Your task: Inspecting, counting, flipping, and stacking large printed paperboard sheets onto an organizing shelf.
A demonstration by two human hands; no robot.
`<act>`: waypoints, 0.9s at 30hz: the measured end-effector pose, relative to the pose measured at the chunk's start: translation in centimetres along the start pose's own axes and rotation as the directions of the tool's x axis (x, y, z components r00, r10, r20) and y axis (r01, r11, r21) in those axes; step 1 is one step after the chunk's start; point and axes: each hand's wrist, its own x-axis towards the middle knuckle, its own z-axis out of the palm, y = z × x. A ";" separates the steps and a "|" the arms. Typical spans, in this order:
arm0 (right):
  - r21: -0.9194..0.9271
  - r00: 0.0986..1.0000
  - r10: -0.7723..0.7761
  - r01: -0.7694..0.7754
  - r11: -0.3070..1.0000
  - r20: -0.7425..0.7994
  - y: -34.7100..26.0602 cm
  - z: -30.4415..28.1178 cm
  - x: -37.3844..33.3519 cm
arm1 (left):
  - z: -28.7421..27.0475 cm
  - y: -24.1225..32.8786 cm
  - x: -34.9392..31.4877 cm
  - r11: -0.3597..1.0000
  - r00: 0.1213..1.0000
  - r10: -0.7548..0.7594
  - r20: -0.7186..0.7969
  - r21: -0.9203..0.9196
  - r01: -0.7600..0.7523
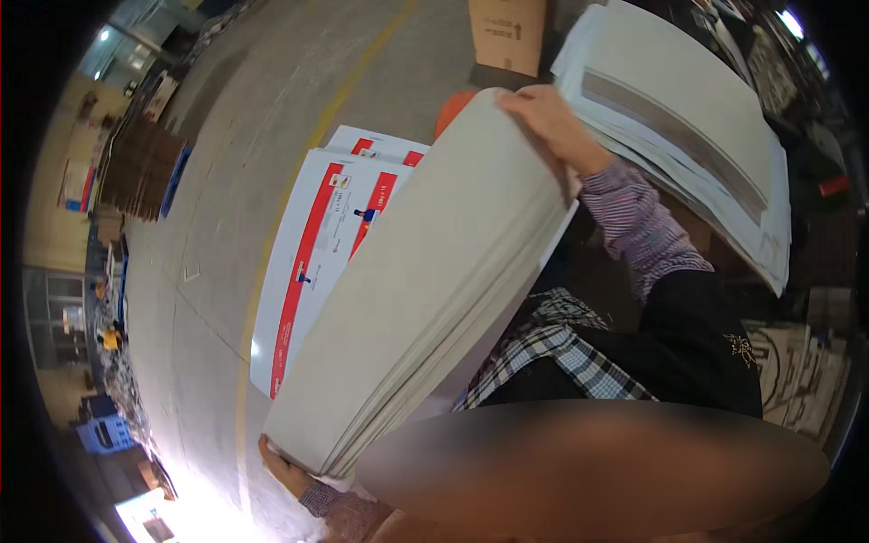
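A bent stack of grey cardboard sheets (407, 262) stretches across the middle between my hands, its layered edges showing along the side facing me. My right hand (548, 122) grips its far end, thumb on the top face and the other fingers partly hidden at the edge. At the near left end, my left hand (282, 466) is closed around the stack's corner. Underneath and to the left lie white printed sheets (294, 253) with red bands, partly covered by the cardboard.
A pile of white and grey sheets (688, 118) stands at the right. A brown carton (509, 34) is at the far side, and something orange (453, 113) shows behind the cardboard. Stacked brown cardboard (145, 172) and a blue crate (107, 434) stand at the left, beyond a yellow floor line (337, 113).
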 end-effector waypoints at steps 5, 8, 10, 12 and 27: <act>-0.035 0.986 -0.024 0.018 0.999 -0.165 -5.2 -10.6 -10.9 | 3.1 7.9 1.8 0.555 0.595 0.767 0.240 0.215 -0.803; 0.041 0.931 -0.056 0.076 0.996 -0.362 -5.6 -15.2 -17.6 | 8.0 14.6 2.7 0.468 0.477 0.802 0.360 0.119 -0.876; 0.132 0.894 0.104 -0.050 0.990 -0.436 -4.4 -18.4 -21.4 | 12.4 18.5 3.2 0.846 0.740 0.533 0.411 -0.237 -0.478; 0.478 0.760 0.462 -0.228 0.848 -0.457 -2.7 -21.5 -24.3 | 17.2 21.7 2.8 0.875 0.745 0.339 0.575 -0.484 -0.024; 0.467 0.088 0.504 -0.268 0.843 -0.859 1.3 -32.5 -40.2 | 43.7 39.0 -10.6 0.937 0.277 0.346 0.897 -0.345 -0.052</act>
